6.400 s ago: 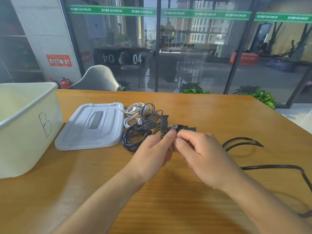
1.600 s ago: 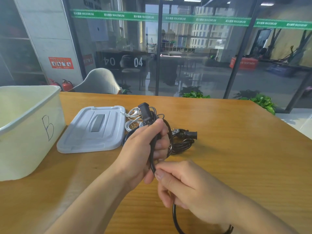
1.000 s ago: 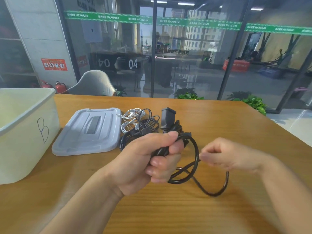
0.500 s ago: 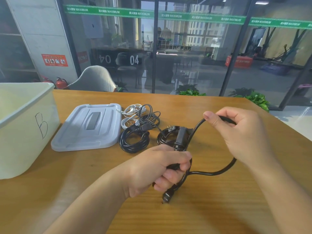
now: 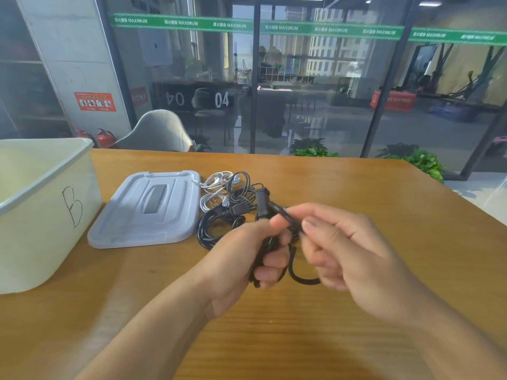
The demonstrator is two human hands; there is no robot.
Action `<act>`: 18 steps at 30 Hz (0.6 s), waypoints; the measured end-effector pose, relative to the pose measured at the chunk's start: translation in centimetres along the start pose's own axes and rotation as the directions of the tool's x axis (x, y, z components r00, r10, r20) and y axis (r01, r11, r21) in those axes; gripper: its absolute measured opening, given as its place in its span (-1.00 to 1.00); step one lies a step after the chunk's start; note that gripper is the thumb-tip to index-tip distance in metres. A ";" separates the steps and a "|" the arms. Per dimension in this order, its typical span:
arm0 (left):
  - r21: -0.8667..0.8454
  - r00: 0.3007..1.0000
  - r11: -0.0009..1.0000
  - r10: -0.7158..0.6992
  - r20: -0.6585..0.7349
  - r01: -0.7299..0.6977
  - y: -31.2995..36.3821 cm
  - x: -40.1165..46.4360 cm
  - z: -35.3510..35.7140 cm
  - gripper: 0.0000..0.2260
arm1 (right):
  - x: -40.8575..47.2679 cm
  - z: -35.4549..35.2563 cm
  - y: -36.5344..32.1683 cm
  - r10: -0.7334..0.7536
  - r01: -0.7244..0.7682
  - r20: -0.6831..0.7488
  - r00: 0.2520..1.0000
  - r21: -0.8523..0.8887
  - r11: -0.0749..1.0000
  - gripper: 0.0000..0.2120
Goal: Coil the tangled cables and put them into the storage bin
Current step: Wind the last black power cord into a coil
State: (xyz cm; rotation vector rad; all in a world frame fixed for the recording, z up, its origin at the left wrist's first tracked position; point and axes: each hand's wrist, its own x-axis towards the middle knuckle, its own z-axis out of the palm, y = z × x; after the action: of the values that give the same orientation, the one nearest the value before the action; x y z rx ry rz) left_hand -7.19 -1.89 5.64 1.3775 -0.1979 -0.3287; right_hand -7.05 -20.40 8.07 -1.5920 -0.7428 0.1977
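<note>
- The left hand [image 5: 247, 259] is clenched around a bundle of black cable [image 5: 267, 248], its plug end sticking up and away.
- The right hand [image 5: 354, 259] pinches the same cable just beside the left thumb, a loose loop hanging between them.
- The bin [image 5: 41, 215], marked "B", lies well to the left, nearer the left hand; the lid [image 5: 148, 212] is between.
- More cables [image 5: 219, 215] lie on the table [image 5: 356, 187].
- A green strip on the glass reads "MAXIMUM"; "04" shows below.

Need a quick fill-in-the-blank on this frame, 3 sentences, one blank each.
1. The letter handwritten on the cream plastic storage bin is ___.
2. The pale grey plastic lid lies flat on the ___, right of the bin.
3. The left hand and right hand both hold the black power cable, whose colour is ___.

Missing words: B; table; black
</note>
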 end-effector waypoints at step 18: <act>-0.335 0.981 0.931 0.179 0.076 -0.144 1.7 -1.1 0.2 -0.72 | 0.2 3.8 2.3 0.198 -0.207 0.429 0.881 -0.026 0.978 -0.51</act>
State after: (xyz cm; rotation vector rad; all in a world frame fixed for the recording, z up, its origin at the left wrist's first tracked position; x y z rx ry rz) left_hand -8.10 -1.46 7.45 1.0071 -0.3280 -0.2818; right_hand -8.10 -17.09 5.28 -1.6242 -0.9054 0.7290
